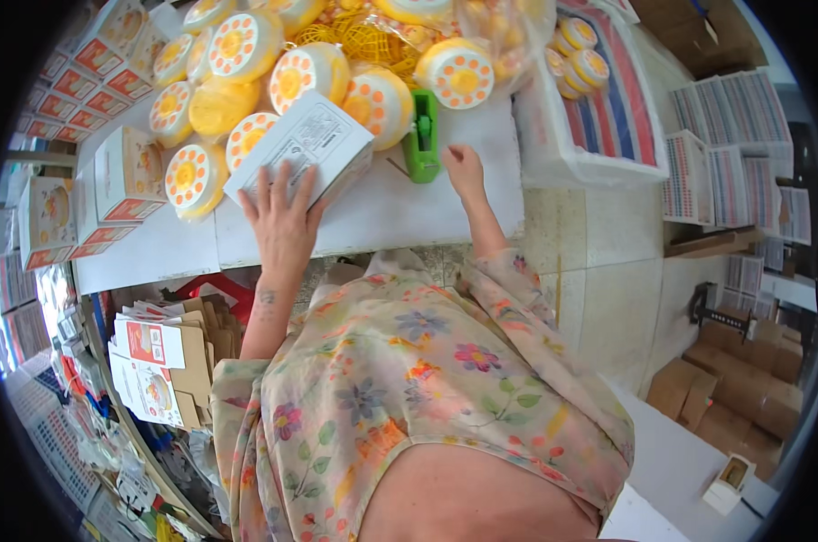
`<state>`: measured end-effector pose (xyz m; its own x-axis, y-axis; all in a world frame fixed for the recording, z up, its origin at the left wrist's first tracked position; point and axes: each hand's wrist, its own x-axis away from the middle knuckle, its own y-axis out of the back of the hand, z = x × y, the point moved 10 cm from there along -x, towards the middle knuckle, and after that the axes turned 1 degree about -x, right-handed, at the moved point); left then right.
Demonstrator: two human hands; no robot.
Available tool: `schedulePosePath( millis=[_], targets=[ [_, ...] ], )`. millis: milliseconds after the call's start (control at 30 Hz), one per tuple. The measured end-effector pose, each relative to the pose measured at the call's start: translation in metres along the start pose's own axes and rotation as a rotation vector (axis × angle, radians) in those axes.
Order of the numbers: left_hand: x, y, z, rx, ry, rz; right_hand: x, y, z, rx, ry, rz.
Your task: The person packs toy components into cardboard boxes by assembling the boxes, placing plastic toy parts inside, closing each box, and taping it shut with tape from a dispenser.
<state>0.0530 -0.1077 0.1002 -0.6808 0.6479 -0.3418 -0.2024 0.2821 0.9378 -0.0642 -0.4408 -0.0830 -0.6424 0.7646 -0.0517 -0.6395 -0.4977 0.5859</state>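
Observation:
A white cardboard box (311, 143) with dark print sits at a slant on the white table. My left hand (282, 200) lies on its near left part, fingers spread over the top and thumb toward the near edge. Just right of a green tape dispenser (422, 137) is my right hand (464, 172), its fingers pinched together above the table. Whatever the pinch may hold is too small to make out. Behind the box lie several yellow and white round items (293, 78) with orange dots, in clear wrapping.
Printed cartons (129, 176) stand stacked along the table's left side. Flattened cartons (160, 361) fill a space below the table. To the right is a plastic-lined white bin (598, 167) with striped contents and small yellow items. Brown boxes (734, 379) sit on the floor at far right.

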Motion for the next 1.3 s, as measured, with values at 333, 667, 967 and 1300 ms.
schedulePosePath(
  millis=[333, 667, 967, 1300],
  targets=[
    [-0.003, 0.001, -0.002, 0.133, -0.068, -0.042, 0.010, -0.049, -0.038, 0.135, -0.284, -0.030],
    [-0.003, 0.002, 0.002, 0.134, -0.059, -0.050, 0.091, -0.090, -0.085, -0.860, -0.793, 0.000],
    [-0.006, -0.001, 0.002, 0.148, -0.038, -0.055, 0.064, -0.061, 0.019, -0.499, -0.239, 0.456],
    [-0.008, 0.004, 0.001, 0.163, -0.047, -0.074, 0.096, -0.109, 0.202, -0.940, -0.169, 0.631]
  ],
)
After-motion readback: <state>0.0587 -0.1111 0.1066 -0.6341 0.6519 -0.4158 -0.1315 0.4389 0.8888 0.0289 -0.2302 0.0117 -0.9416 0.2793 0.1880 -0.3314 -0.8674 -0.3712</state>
